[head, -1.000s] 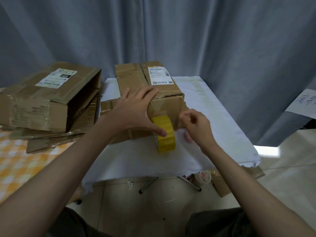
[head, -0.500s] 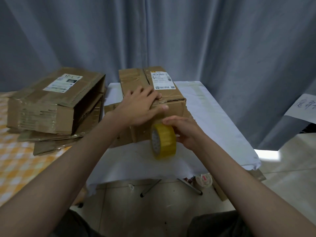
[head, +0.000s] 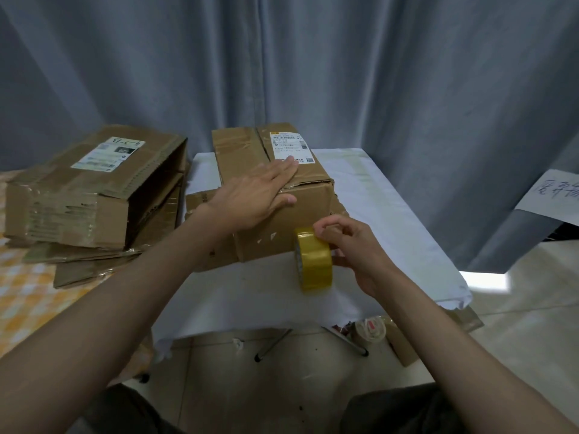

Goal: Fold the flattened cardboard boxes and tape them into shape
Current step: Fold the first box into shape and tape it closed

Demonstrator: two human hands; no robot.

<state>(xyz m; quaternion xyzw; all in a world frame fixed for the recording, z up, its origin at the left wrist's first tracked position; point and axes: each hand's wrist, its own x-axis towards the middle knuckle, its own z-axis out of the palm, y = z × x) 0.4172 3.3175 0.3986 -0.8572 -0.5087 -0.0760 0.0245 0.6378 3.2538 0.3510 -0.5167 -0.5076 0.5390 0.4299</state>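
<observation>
A brown cardboard box (head: 308, 214) with a white shipping label stands folded on the small white-covered table (head: 391, 220). My left hand (head: 257, 195) lies flat on the box's top near its front edge, fingers straight. A yellow roll of tape (head: 315, 264) stands on edge against the box's near right corner. My right hand (head: 347, 242) holds the roll from the right, fingertips pinching at its upper rim.
A larger open-ended cardboard box (head: 94, 186) lies on a stack of flattened boxes (head: 91, 264) at the left, on a yellow checked surface. Grey curtains hang behind. A used tape roll (head: 371, 328) and cardboard scraps lie on the floor under the table's right side.
My left hand has slid farther up onto the box's top and flattened out. The tape roll has shifted right to the box's near corner, with my right hand still on it.
</observation>
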